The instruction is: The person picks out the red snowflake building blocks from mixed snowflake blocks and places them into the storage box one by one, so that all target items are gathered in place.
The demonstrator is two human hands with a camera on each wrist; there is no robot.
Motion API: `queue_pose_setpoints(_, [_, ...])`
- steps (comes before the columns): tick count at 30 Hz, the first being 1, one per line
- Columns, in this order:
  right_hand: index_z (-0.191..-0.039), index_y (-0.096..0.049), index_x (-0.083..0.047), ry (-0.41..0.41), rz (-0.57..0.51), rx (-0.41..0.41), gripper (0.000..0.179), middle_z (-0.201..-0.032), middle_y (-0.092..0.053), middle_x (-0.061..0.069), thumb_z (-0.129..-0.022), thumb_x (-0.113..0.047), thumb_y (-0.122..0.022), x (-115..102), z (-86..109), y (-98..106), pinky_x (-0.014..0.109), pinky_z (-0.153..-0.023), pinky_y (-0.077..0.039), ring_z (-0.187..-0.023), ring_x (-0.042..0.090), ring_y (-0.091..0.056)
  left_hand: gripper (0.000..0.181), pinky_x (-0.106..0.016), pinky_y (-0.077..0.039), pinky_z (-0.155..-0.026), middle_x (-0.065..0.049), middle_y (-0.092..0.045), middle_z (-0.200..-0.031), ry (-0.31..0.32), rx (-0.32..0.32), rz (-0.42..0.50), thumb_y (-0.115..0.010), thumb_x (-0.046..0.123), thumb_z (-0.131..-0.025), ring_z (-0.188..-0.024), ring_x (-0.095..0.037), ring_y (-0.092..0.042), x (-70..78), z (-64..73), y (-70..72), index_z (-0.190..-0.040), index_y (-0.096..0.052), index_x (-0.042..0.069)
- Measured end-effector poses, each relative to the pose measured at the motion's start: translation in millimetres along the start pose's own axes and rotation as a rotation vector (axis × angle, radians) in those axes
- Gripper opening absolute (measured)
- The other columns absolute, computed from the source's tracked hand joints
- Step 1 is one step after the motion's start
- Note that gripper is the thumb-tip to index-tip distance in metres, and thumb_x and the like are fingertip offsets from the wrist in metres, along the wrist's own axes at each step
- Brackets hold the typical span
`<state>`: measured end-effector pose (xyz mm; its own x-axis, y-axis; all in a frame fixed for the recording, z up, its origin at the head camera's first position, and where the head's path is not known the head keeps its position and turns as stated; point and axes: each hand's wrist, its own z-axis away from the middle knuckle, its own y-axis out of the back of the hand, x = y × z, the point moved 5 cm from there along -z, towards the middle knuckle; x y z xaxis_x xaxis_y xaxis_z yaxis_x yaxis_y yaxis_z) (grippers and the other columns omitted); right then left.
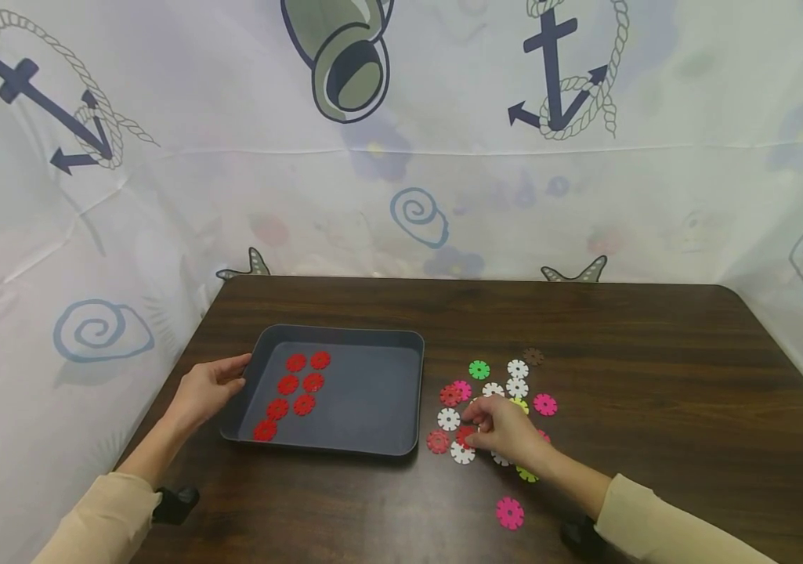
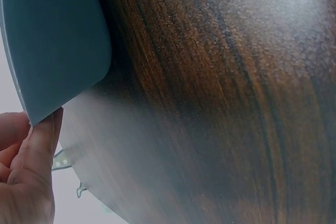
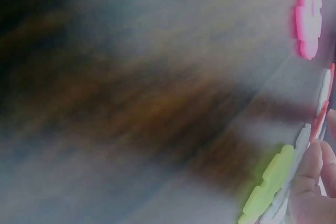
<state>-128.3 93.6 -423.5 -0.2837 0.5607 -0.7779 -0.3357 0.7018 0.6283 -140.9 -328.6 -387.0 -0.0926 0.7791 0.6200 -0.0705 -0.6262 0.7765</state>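
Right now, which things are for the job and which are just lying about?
Probably for the job, since the tray holds only red discs:
- tray, pinched by the left hand
- red discs, inside and outside it
- right hand, at a red disc

Probably just lying about:
- white discs
- pink discs
- yellow discs
- green disc
- brown disc

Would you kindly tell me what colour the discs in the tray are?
The discs in the tray are red; the head view shows this best.
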Motion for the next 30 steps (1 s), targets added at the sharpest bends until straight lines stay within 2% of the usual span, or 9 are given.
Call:
queue_pose_setpoints(20, [-0.081,-0.067,-0.007,0.029,0.081,0.001,0.019,-0.074,-0.053,0.001,-0.069,-0.004,-0.081,-3.1,-0.3,-3.7,0.020,-0.056,-0.039,-0.069,0.013,-0.046,0.045,-0.048,-0.050,-0.085,-0.028,-0.053,-0.128,-0.002,0.006,-0.002,-0.057,0.006,-0.091,-0.114,-0.042,-0.055,-2.7,-1.2,-0.3,-0.134,-0.048,-0.004])
queue_pose_setpoints(30, [-0.080,-0.064,-0.008,0.047,0.062,-0.004,0.022,-0.077,-0.054,0.001,-0.068,-0.003,-0.081,-4.0,0.8,-3.9,0.019,-0.057,-0.041,-0.069,0.013,-0.048,0.045,-0.047,-0.051,-0.085,-0.028,-0.052,-0.129,0.005,0.006,0.007,-0.058,0.006,-0.091,-0.114,-0.042,-0.055,-4.7,-2.0,-1.4,-0.134,-0.048,-0.005])
